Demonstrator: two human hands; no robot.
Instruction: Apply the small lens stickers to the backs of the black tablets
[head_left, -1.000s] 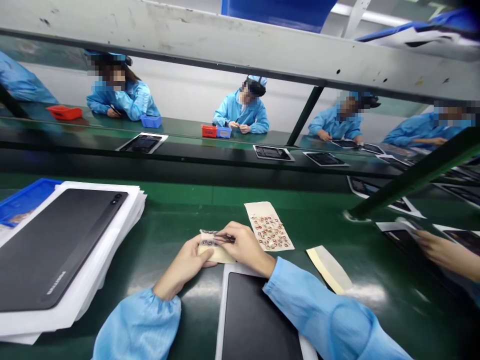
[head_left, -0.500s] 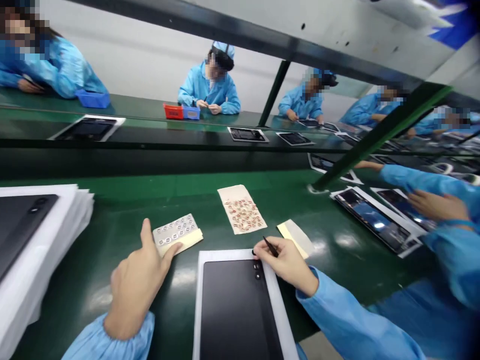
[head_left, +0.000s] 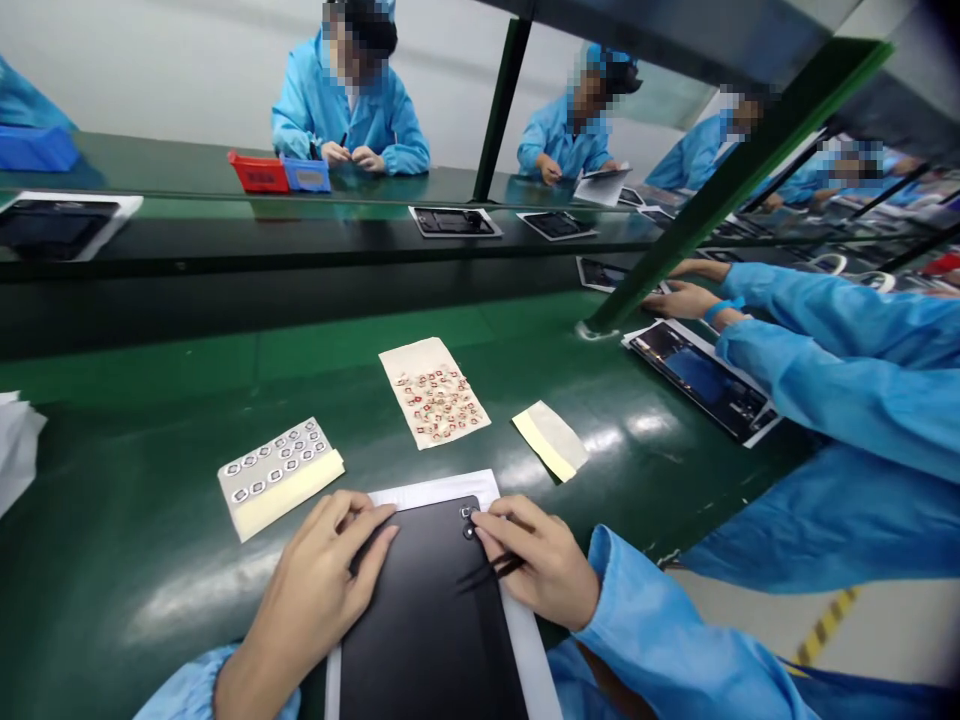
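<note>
A dark tablet back panel point(head_left: 427, 620) with a camera cluster at its top right lies on white backing point(head_left: 491, 487) in front of me. My left hand point(head_left: 319, 585) rests at the panel's upper left corner, thumb and index finger slightly apart over the edge. Held in my right hand point(head_left: 536, 560) are black tweezers point(head_left: 510, 565), their tips pointing left across the panel. The thumb and forefinger of that hand touch beside the camera cluster point(head_left: 466, 520). Left of the panel lies a sheet of small ring-shaped stickers point(head_left: 277, 465) with a pale yellow strip.
Beyond the panel lie a paper with many small red-marked bits point(head_left: 435, 395) and a folded yellowish slip point(head_left: 551, 440). At right, a co-worker's arms point(head_left: 810, 370) reach over an opened tablet point(head_left: 697, 375). A green post point(head_left: 720, 190) slants there. White sheets point(head_left: 15, 440) lie far left.
My left hand has come from beside the sticker sheet to the panel's corner. My right hand has moved down onto the camera cluster. The view has shifted right.
</note>
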